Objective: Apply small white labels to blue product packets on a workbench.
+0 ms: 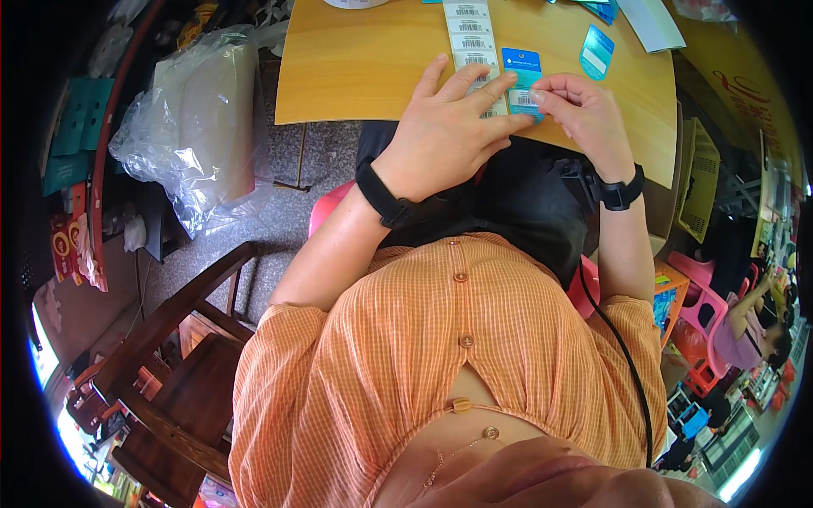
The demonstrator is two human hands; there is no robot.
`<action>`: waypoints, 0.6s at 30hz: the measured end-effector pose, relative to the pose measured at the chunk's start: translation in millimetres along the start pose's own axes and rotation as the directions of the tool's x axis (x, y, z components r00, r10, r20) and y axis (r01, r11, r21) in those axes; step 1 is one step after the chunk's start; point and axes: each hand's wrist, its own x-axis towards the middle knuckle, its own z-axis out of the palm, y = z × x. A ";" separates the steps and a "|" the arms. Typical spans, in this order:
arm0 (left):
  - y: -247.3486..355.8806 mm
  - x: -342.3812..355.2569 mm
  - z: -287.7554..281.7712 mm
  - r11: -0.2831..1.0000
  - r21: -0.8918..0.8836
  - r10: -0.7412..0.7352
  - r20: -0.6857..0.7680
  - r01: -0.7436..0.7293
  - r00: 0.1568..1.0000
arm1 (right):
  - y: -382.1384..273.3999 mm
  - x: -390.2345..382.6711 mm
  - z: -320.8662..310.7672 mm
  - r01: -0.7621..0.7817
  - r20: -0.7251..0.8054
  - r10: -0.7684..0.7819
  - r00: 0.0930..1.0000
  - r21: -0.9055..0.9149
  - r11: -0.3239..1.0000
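My right hand point(584, 114) pinches a white sticker label point(523, 99) in its fingers against the blue tag point(522, 74), so this tag looks partly labelled. My left hand point(449, 127) lies flat, fingers spread on the label strip point(471, 34). Another blue tag point(596, 52) lies apart on the table point(364, 68), seemingly not yet labelled.
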 end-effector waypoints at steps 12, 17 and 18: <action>2.3 0.7 1.1 0.999 0.031 -0.018 0.017 0.018 1.000 | -21.4 -10.6 2.4 -0.037 -0.167 -0.097 0.981 -0.654 0.756; -0.5 0.0 2.8 1.000 -0.008 -0.013 -0.004 0.013 1.000 | 9.9 -23.9 5.1 0.559 0.081 -0.692 0.717 -0.660 0.502; -1.4 -0.3 2.6 1.000 -0.022 -0.017 -0.007 0.017 1.000 | 20.9 -28.5 6.0 0.570 0.126 -0.710 0.693 -0.699 0.432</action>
